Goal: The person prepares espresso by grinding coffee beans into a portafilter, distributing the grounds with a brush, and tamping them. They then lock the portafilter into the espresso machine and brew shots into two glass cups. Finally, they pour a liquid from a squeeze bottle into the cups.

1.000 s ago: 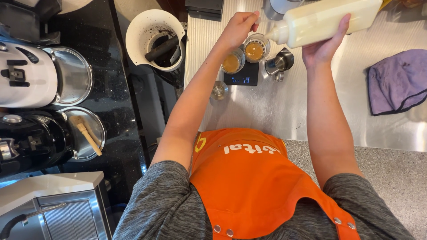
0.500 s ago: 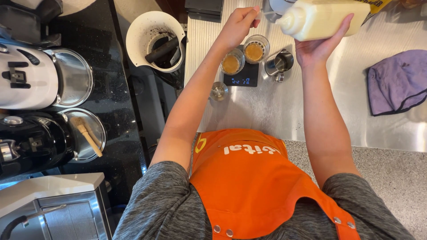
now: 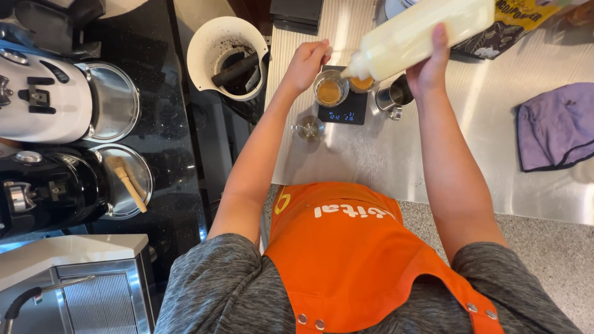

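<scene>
My right hand (image 3: 430,65) grips a large squeeze bottle (image 3: 421,31) of pale cream liquid, tilted with its nozzle down over the right one of two small glasses (image 3: 362,83). Both glasses hold brown liquid and stand on a small black digital scale (image 3: 343,111). My left hand (image 3: 307,64) rests at the rim of the left glass (image 3: 328,91), fingers curled against it. A small steel pitcher (image 3: 393,97) stands just right of the scale, below the bottle.
A white bin (image 3: 228,55) with dark tools sits at the counter's left edge. A small metal cup (image 3: 309,128) stands before the scale. A purple cloth (image 3: 554,127) lies at right. Two grinders with round trays (image 3: 120,179) stand on the black counter at left.
The bottle has tipped further down and its nozzle has come to the right glass. My left hand has dropped from above the glasses to the left glass's rim.
</scene>
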